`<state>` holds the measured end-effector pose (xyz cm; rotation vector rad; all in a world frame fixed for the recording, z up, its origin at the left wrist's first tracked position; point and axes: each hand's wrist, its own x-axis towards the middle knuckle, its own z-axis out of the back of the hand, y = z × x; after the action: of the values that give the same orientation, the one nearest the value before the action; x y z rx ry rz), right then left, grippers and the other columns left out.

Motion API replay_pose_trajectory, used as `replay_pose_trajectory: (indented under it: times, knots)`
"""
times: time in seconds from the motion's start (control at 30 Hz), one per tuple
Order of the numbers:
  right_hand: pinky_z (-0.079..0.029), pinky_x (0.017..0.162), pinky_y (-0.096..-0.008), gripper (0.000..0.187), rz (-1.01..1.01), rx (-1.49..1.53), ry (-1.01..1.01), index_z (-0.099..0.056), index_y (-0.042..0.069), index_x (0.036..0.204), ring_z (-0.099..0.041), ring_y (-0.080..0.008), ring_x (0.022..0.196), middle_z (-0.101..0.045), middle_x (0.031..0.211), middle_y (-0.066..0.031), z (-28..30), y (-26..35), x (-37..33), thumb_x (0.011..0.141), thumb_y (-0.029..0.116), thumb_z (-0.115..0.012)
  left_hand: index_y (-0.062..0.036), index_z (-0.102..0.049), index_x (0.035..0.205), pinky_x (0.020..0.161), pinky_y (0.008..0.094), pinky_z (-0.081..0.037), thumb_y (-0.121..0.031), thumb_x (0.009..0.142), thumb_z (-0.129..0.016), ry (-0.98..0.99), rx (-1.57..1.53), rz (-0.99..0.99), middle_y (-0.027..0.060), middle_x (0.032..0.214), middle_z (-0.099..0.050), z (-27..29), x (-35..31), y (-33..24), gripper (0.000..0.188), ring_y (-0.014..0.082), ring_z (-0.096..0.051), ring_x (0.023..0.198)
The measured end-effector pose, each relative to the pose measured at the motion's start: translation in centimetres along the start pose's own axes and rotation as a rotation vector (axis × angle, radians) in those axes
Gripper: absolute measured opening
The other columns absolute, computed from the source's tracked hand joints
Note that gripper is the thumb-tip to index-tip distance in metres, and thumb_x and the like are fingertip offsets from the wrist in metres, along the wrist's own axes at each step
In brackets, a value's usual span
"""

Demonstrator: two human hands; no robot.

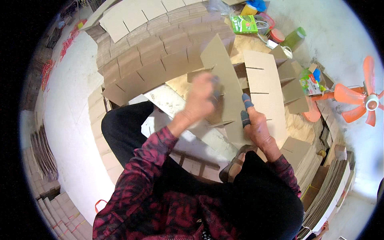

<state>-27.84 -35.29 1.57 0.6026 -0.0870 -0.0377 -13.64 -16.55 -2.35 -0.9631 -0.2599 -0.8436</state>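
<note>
My right hand (258,126), with grey coverings on its fingers, grips the right edge of an upright, tilted cardboard divider panel (228,84). Smaller cross pieces (221,124) stick out of that panel's left side. Beside these pieces is my left hand (200,96); motion smears its fingers, so whether it holds one is unclear. Just right of the panel lies a slotted cardboard strip (264,88), with other cardboard pieces (290,76) standing crosswise along its far side.
Long stacks of slotted cardboard (152,52) rise ahead. More cardboard sheets (326,196) are piled at right. An orange fan (370,102) stands near the wall. A green box (244,24) and a green-lidded jar (295,39) sit at the back right. My knees flank a white board (172,100).
</note>
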Motion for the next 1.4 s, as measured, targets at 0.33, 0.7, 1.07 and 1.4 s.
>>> replay_pose_trajectory:
  times: [0.33,0.7,1.07,1.4]
  knots:
    - [-0.047,0.062,-0.0495,0.028,0.145,0.037,-0.050,-0.049,0.001,0.086,-0.056,-0.0461,0.076,-0.056,0.080,-0.0226,-1.2,-0.8,1.4,0.061,-0.010,-0.052,0.0008,-0.056,0.083,0.069,0.0546,-0.042,-0.006,0.076,-0.052,0.312,0.111,0.287,0.0265,0.080,-0.060,0.4,4.1,11.4,0.011,0.0464,-0.058,0.079]
    - [-0.049,0.065,-0.0478,0.031,0.170,-0.009,0.142,-0.050,0.003,0.090,-0.057,-0.0441,0.077,-0.058,0.084,-0.0209,0.3,0.0,0.9,0.062,-0.007,-0.057,0.0005,-0.051,0.088,0.064,0.0502,-0.042,-0.004,0.084,-0.050,0.187,0.049,0.341,0.0285,0.079,-0.057,-0.2,1.0,10.1,0.006,0.0489,-0.055,0.078]
    - [-0.048,0.062,-0.0487,0.031,0.224,-0.035,0.158,-0.053,0.001,0.096,-0.057,-0.0439,0.070,-0.058,0.075,-0.0236,-0.6,-1.5,1.4,0.066,-0.006,-0.054,-0.0004,-0.054,0.112,0.080,0.0443,-0.047,-0.003,0.084,-0.057,0.109,0.019,0.332,0.0286,0.101,-0.059,1.9,0.9,6.4,0.029,0.0460,-0.056,0.096]
    - [-0.050,0.062,-0.0444,0.009,0.307,-0.303,-0.020,-0.056,0.005,0.080,-0.063,-0.0361,0.074,-0.063,0.081,-0.0171,-0.4,0.2,0.9,0.071,0.004,-0.056,0.0021,-0.046,0.127,0.094,0.0355,-0.045,-0.004,0.078,-0.066,0.190,-0.194,0.151,0.0176,0.131,-0.046,1.4,-4.2,-4.3,0.053,0.0310,-0.052,0.114]
